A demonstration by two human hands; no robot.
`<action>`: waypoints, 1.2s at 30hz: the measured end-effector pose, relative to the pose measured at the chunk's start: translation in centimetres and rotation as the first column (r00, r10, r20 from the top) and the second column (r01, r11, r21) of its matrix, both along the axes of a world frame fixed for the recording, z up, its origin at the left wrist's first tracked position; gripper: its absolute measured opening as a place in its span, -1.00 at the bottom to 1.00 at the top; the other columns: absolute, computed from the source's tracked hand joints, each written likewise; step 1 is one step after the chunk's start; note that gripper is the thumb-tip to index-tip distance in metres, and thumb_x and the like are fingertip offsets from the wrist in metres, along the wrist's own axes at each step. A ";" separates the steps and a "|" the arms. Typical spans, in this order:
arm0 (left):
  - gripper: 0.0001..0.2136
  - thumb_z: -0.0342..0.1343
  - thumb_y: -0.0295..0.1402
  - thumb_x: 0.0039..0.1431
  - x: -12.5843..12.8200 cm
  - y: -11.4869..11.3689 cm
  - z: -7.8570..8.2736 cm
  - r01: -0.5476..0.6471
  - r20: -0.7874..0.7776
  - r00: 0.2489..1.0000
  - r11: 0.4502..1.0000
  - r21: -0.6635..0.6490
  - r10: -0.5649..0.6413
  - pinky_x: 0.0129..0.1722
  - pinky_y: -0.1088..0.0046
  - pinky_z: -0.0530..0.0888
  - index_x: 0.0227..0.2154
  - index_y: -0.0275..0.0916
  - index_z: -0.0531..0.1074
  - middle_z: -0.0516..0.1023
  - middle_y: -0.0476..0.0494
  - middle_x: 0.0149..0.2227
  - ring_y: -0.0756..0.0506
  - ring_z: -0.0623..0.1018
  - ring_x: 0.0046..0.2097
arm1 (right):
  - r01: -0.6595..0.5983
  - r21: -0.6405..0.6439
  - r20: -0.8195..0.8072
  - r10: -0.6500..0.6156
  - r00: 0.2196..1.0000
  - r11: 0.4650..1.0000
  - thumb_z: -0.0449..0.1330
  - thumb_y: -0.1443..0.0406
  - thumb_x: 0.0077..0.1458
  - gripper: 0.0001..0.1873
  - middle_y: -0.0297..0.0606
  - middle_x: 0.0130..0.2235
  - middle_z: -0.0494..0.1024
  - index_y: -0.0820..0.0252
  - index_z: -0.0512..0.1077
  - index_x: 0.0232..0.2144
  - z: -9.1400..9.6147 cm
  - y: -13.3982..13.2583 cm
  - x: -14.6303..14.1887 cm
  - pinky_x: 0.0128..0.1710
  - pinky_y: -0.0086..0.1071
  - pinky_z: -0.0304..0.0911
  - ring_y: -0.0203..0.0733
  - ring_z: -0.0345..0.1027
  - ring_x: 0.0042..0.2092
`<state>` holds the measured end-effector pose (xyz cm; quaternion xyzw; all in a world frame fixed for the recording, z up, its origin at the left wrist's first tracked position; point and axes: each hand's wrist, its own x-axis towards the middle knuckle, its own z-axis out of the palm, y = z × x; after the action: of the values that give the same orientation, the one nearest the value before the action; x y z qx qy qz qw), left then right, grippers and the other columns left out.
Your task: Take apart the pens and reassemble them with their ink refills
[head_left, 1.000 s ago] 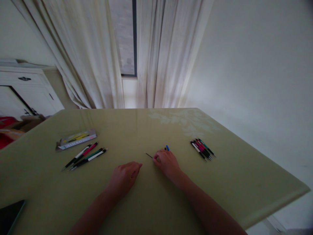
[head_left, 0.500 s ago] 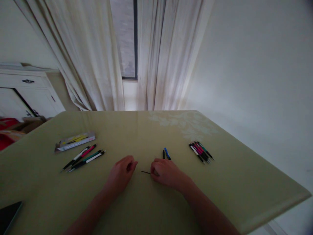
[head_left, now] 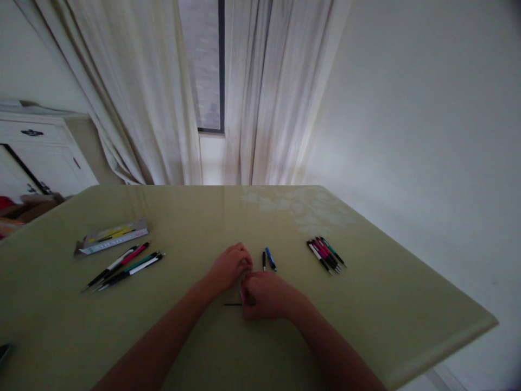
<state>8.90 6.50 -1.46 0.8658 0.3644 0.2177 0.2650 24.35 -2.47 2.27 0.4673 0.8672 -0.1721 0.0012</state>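
Note:
My right hand (head_left: 266, 296) is closed near the table's middle, its fingers round one end of a thin dark pen refill (head_left: 232, 304) that sticks out to the left. My left hand (head_left: 232, 267) is curled with its fingertips close against the right hand's fingers; anything between them is too small or hidden to make out. Just beyond the right hand lie a blue pen part (head_left: 271, 259) and a shorter black pen part (head_left: 264, 261), side by side on the table.
Several pens (head_left: 122, 267) lie at the left, below an open-fronted pen box (head_left: 112, 238). Another row of several pens (head_left: 325, 255) lies at the right. A dark object's corner (head_left: 4, 352) shows at the left edge. Curtains (head_left: 146, 98) hang past the table (head_left: 195, 212).
My left hand has moved right and away from me, up to the right hand. The right hand and refill have come slightly nearer to me. The view has shifted a little.

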 end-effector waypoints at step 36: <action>-0.76 0.11 -0.18 0.30 -8.2 -5.1 0.6 -0.025 0.427 0.883 0.927 -0.373 0.196 -0.25 0.43 0.55 -0.25 -0.20 0.59 0.66 -0.11 -0.32 -0.08 0.59 -0.30 | 0.177 0.040 -0.380 -0.149 0.913 0.983 0.20 0.42 0.04 -0.88 -0.39 -0.46 0.54 0.20 0.49 -0.31 0.7 0.1 0.4 -0.35 -0.47 0.15 -0.33 0.34 -0.46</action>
<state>0.69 1.43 -0.84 0.7048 0.3748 0.3602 0.4826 24.78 -2.37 2.96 0.4960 0.8152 -0.2259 -0.1960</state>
